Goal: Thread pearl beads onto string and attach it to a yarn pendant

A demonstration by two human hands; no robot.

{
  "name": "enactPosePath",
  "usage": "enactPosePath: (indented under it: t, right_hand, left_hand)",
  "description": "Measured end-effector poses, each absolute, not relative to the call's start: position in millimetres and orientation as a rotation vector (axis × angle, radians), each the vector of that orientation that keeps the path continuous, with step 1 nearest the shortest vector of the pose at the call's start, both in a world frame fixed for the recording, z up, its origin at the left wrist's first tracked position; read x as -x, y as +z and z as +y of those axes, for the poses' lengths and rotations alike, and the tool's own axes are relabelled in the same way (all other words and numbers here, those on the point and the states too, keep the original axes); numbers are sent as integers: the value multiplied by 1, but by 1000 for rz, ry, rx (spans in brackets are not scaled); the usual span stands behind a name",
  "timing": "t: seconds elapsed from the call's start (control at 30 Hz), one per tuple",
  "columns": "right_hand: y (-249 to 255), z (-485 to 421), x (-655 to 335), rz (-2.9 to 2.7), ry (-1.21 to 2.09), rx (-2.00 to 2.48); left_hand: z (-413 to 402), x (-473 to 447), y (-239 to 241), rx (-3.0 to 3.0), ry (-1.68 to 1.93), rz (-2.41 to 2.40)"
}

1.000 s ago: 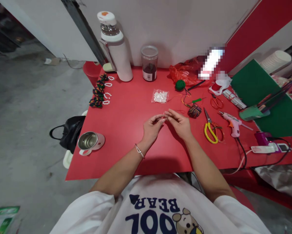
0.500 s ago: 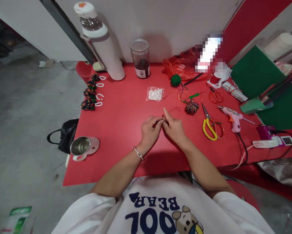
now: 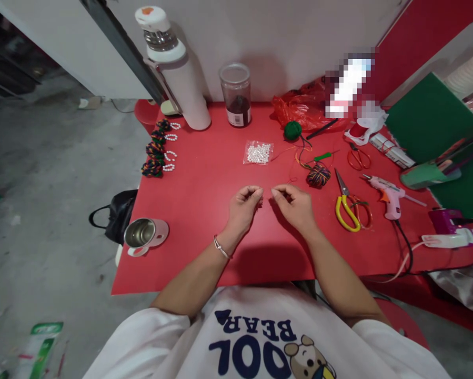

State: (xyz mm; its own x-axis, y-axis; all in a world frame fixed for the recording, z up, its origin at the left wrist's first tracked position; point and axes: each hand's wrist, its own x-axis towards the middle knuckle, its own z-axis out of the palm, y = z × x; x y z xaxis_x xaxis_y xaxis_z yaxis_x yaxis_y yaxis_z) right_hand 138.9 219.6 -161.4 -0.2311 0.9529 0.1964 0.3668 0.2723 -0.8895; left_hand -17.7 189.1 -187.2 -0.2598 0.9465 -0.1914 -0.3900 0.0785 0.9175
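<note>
Over the middle of the red table, my left hand is closed in a pinch, thumb against forefinger. A tiny dark bit shows at its fingertips, too small to name. My right hand pinches in the same way a short gap to the right, and what it holds is hidden. A thin red thread lies just beyond the right fingers. Behind both hands rests a clear packet of white beads. To the right are a multicoloured yarn ball, a green-handled hook and a green yarn ball.
Yellow-handled scissors, red scissors and a pink glue gun lie at the right. Several yarn bundles with bead loops line the left edge, above a metal cup. A tall flask and a jar stand behind.
My hands, whose fingertips met before, have drawn apart. My right forefinger, stretched out earlier, is now bent into a pinch. The whole view has shifted slightly.
</note>
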Motion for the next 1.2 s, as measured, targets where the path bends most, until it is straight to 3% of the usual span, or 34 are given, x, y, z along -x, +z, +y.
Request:
enactPosePath:
  t: [0.4,1.2]
  right_hand:
    - [-158,215,-133,-1478,1331,1136]
    - [-154,217,-132,-1453,1308,1151]
  left_hand:
    - [186,13,-188,-629,1457,1105]
    - [184,14,-185,-747,1440,1161]
